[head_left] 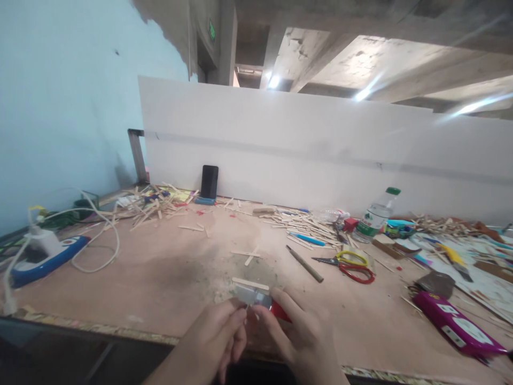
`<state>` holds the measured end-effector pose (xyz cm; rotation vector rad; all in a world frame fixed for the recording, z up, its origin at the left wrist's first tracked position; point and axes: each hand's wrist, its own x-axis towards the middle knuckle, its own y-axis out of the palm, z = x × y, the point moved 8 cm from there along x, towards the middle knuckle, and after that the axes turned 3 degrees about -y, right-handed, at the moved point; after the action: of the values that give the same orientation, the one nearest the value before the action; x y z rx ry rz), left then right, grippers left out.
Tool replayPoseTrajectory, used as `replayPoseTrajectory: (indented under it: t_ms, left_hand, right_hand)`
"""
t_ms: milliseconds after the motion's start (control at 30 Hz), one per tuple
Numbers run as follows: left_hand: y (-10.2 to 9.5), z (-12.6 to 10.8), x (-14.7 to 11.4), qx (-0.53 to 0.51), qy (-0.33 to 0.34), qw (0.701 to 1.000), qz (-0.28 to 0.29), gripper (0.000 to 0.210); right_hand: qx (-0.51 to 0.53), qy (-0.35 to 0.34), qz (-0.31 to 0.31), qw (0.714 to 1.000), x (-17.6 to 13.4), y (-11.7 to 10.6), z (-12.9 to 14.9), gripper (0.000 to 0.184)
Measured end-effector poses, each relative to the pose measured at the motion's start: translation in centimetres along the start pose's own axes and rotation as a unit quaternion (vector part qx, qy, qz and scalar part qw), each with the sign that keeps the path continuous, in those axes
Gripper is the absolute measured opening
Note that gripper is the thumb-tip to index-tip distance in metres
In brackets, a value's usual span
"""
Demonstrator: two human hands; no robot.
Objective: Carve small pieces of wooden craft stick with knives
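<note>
Near the front table edge, my left hand (222,331) is closed in a pinch, thumb against forefinger. Whatever lies between its fingertips is too small and blurred to name. Beside it, my right hand (298,331) is curled around a small red and clear object (276,309), partly hidden by the fingers. The two hands' fingertips nearly meet at a greyish see-through part (245,293). Just beyond them lies a flat wooden stick (250,283) on the table. Farther off, two more sticks (251,255) rest close together.
Scissors (352,264) and a brown rod (304,263) lie to the right, before a heap of sticks (306,230). A bottle (374,216), a yellow cutter (455,262) and a purple box (457,323) are farther right. A power strip (52,262) with cables sits left; a phone (209,182) leans behind.
</note>
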<state>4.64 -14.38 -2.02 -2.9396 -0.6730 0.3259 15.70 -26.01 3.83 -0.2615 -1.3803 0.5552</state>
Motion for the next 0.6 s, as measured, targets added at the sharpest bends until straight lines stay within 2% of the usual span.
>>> replayPoseTrajectory:
  t_ms: [267, 600]
  left_hand:
    - [0.0, 1.1, 0.2, -0.022, -0.006, 1.000, -0.004, 0.068]
    - [0.2, 0.9, 0.4, -0.027, 0.002, 1.000, 0.011, 0.067]
  right_hand:
    - [0.013, -0.003, 0.011, 1.000, 0.3, 0.0, 0.4, 0.025]
    - [0.023, -0.004, 0.019, 1.000, 0.2, 0.1, 0.4, 0.023]
